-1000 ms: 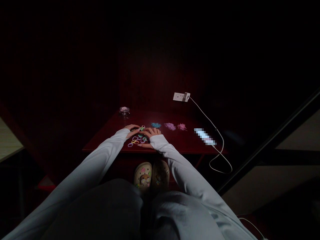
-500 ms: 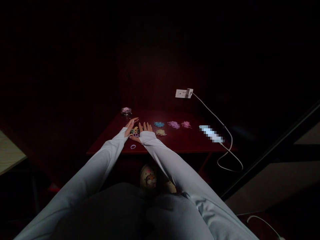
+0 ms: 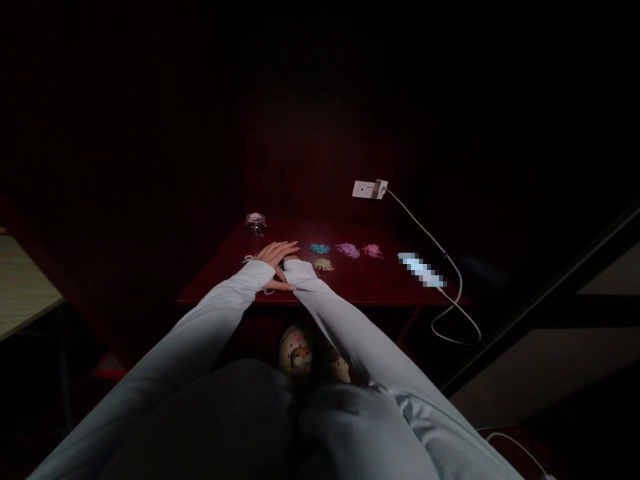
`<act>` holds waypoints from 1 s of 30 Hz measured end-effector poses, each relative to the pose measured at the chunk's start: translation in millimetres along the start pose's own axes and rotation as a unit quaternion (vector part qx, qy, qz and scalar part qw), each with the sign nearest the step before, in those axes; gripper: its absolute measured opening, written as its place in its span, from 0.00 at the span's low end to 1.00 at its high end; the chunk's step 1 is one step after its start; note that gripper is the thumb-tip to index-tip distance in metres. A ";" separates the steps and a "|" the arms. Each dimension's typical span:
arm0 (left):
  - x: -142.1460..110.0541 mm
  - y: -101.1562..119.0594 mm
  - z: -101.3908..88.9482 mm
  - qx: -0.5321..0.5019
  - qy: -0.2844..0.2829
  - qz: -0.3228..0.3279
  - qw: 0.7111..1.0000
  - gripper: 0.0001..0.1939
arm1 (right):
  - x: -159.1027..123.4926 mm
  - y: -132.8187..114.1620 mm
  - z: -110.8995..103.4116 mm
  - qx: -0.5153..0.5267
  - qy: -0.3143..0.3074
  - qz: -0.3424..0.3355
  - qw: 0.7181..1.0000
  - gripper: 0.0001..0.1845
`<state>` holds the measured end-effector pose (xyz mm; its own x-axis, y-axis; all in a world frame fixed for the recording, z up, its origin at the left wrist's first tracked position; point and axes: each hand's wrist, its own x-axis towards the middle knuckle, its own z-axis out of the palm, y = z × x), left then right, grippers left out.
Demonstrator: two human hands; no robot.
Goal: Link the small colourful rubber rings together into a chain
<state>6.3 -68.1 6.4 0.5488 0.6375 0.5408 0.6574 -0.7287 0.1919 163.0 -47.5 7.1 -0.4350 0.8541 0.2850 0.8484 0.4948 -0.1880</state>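
Note:
My left hand [image 3: 276,252] lies over the small mixed heap of coloured hair ties, fingers stretched out to the right and thumb apart. It covers most of my right hand [image 3: 291,259], whose fingers are hidden behind it. Pinkish hair ties [image 3: 249,258] show just left of my left hand. Below its thumb, part of a purple hair tie [image 3: 269,291] is visible. To the right are separate piles of thin bands: a teal pile [image 3: 320,249], a cream pile [image 3: 324,265], a purple pile [image 3: 348,250] and a pink pile [image 3: 373,251].
A clear jar [image 3: 255,220] with something pale pink on top stands at the back left of the dark red table [image 3: 360,287]. A blurred-out bright device [image 3: 421,269] lies on the right, its white cable [image 3: 420,220] running to a wall socket [image 3: 364,190].
My left hand has swung right across the heap and now overlaps my right hand. The heap, visible between the hands before, is mostly covered. The view has shifted slightly.

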 end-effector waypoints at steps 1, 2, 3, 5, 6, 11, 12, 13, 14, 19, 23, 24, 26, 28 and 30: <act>0.6 -1.6 1.6 0.002 0.015 -0.021 1.000 0.47 | -2.5 1.7 -1.4 0.019 0.008 -0.007 1.000 0.26; 1.1 -3.8 2.9 0.004 0.031 -0.046 0.998 0.44 | -5.5 3.7 -2.7 0.044 0.018 -0.012 0.999 0.25; 1.6 -6.8 4.0 0.006 0.048 -0.077 0.996 0.40 | -8.6 5.7 -3.8 0.073 0.036 -0.017 0.997 0.26; 1.7 -14.6 5.2 0.016 0.094 -0.153 0.984 0.30 | -14.9 9.6 -5.0 0.121 0.072 -0.025 0.990 0.28; 1.4 -19.2 5.7 0.024 0.123 -0.196 0.973 0.26 | -17.8 11.4 -5.1 0.130 0.082 -0.025 0.988 0.30; -1.5 -41.5 9.3 0.012 0.178 -0.358 0.916 0.25 | -33.0 19.1 -3.7 0.100 0.079 -0.025 0.992 0.32; -1.5 -44.1 10.1 -0.019 0.146 -0.361 0.921 0.27 | -35.9 20.8 -3.6 0.091 0.077 -0.021 0.993 0.30; -1.4 -45.6 10.7 -0.053 0.107 -0.352 0.928 0.29 | -38.6 22.3 -3.8 0.085 0.076 -0.017 0.993 0.28; -1.4 -46.0 11.1 -0.084 0.071 -0.335 0.936 0.32 | -40.9 23.8 -4.1 0.081 0.074 -0.012 0.994 0.26; -5.0 -36.0 6.7 -0.148 0.051 -0.278 0.948 0.38 | -45.0 27.8 -7.6 0.134 0.072 -0.065 0.986 0.25; -7.8 -29.9 -2.4 -0.113 0.056 -0.259 0.957 0.38 | -43.3 31.2 -10.8 0.180 0.094 -0.094 0.975 0.25; -8.0 -30.0 -4.1 -0.090 0.059 -0.258 0.960 0.37 | -43.3 32.9 -11.3 0.179 0.106 -0.078 0.975 0.24; -8.1 -31.3 -5.5 -0.042 0.074 -0.268 0.960 0.34 | -44.2 36.8 -11.5 0.169 0.125 -0.038 0.977 0.22; -8.3 -33.3 -3.5 -0.007 0.081 -0.283 0.956 0.32 | -45.9 40.4 -10.4 0.161 0.126 -0.005 0.979 0.19; -8.6 -35.3 1.4 0.011 0.059 -0.281 0.958 0.29 | -46.6 42.4 -7.7 0.156 0.120 0.007 0.980 0.16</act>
<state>-20.8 -47.5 -6.1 0.0434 0.8936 0.4467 0.8436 -0.2723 0.4628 221.6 -67.6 -6.9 -0.3095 0.8172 0.4862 0.7031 0.5409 -0.4616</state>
